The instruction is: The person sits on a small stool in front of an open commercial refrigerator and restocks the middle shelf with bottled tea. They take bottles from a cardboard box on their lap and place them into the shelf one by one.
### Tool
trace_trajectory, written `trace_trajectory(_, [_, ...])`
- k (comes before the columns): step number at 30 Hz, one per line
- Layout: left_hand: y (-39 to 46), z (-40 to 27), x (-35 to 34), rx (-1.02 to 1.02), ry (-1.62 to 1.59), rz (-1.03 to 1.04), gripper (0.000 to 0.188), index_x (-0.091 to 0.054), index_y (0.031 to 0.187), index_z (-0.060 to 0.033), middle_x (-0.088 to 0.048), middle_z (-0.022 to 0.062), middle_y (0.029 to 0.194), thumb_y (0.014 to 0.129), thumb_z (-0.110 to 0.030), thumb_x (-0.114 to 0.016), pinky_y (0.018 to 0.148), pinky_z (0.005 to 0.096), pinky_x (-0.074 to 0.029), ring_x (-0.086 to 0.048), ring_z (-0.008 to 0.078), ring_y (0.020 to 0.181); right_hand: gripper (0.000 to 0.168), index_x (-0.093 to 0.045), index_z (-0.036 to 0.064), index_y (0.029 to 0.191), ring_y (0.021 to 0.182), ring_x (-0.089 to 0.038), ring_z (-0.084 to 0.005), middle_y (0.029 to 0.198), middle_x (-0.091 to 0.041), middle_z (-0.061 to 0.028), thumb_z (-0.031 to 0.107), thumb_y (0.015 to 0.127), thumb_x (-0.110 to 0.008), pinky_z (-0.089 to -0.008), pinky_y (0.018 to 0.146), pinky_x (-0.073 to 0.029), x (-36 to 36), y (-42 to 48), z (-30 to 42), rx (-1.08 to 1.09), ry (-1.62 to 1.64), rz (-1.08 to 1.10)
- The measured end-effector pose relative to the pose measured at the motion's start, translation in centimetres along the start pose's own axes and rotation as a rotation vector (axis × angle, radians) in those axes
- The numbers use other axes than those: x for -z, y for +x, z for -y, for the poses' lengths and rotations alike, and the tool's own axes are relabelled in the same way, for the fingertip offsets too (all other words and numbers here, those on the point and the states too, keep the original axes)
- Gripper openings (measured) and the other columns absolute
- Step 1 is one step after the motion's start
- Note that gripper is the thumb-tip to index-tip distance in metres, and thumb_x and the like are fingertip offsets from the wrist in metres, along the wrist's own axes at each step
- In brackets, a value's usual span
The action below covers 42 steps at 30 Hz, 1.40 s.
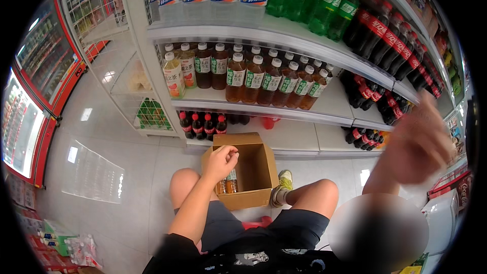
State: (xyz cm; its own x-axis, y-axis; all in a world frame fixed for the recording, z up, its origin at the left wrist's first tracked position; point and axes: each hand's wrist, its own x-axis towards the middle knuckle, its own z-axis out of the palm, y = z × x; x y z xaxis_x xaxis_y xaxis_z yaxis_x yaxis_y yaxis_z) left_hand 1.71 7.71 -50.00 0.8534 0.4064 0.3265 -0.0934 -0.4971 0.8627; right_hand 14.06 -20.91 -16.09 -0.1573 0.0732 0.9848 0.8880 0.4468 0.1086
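Note:
My left hand (pixel 220 163) hangs over the left side of an open cardboard box (pixel 272 165), its fingers curled in and nothing seen in them. Bottles of brown tea (pixel 231 182) with green and white labels lie inside the box, below this hand. My right hand (pixel 420 140) is raised at the far right, blurred, before the shelves of cola; whether it holds anything cannot be told. A blurred round patch covers part of that arm. Rows of similar tea bottles (pixel 271 82) stand upright on the middle shelf, beside a few fruit tea bottles (pixel 174 76) at its left end.
Green soda bottles (pixel 330 7) and cola bottles (pixel 388 38) fill the upper shelf. Small cola bottles (pixel 208 125) stand low behind the box. A wire rack (pixel 114 72) and red-framed drinks coolers (pixel 42 133) are at left. My bent knees flank the box.

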Motion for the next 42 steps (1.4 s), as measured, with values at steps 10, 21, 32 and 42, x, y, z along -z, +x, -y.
trace_trajectory(10, [0.1, 1.4, 2.8, 0.176, -0.036, 0.178, 0.027, -0.066, 0.109, 0.0025, -0.069, 0.0070, 0.084, 0.091, -0.017, -0.071, 0.067, 0.0269, -0.052, -0.060, 0.0097, 0.068, 0.020, -0.065, 0.010, 0.099, 0.091, -0.067, -0.0308, 0.095, -0.065, -0.0119, 0.027, 0.088, -0.063, -0.0435, 0.076, -0.054, -11.5, -14.5, -21.1, -0.244, -0.725, 1.182])
trace_trajectory(21, [0.4, 1.3, 3.6, 0.239, -0.137, 0.152, 0.029, -0.065, 0.111, -0.0003, -0.070, 0.0107, 0.087, 0.091, -0.020, -0.070, 0.068, 0.0338, -0.054, -0.066, 0.0198, 0.072, 0.059, -0.048, 0.024, 0.146, 0.120, -0.058, -0.0383, 0.132, -0.056, -0.0190, 0.058, 0.098, -0.051, -0.0492, 0.096, -0.050, -19.7, -16.4, -27.1, -0.370, -0.878, 1.064])
trace_trajectory(32, [0.3, 1.6, 4.7, 0.341, -0.199, 0.160, 0.027, -0.064, 0.113, 0.0009, -0.068, 0.0062, 0.088, 0.093, -0.016, -0.070, 0.067, 0.0291, -0.052, -0.062, 0.0134, 0.074, 0.047, -0.059, 0.023, 0.127, 0.090, -0.070, -0.0336, 0.093, -0.072, -0.0119, 0.059, 0.100, -0.046, -0.0463, 0.076, -0.055, -22.3, -14.8, -27.7, -0.499, -0.780, 1.268])
trace_trajectory(42, [-1.1, 2.1, 5.9, 0.346, -0.213, 0.062, 0.028, -0.064, 0.113, 0.0024, -0.070, 0.0077, 0.087, 0.093, -0.016, -0.070, 0.066, 0.0284, -0.053, -0.062, 0.0124, 0.071, 0.034, -0.066, 0.017, 0.100, 0.076, -0.067, -0.0201, 0.080, -0.064, -0.0021, 0.047, 0.086, -0.071, -0.0358, 0.058, -0.053, -19.6, -13.2, -17.0, 0.020, -0.598, 0.919])
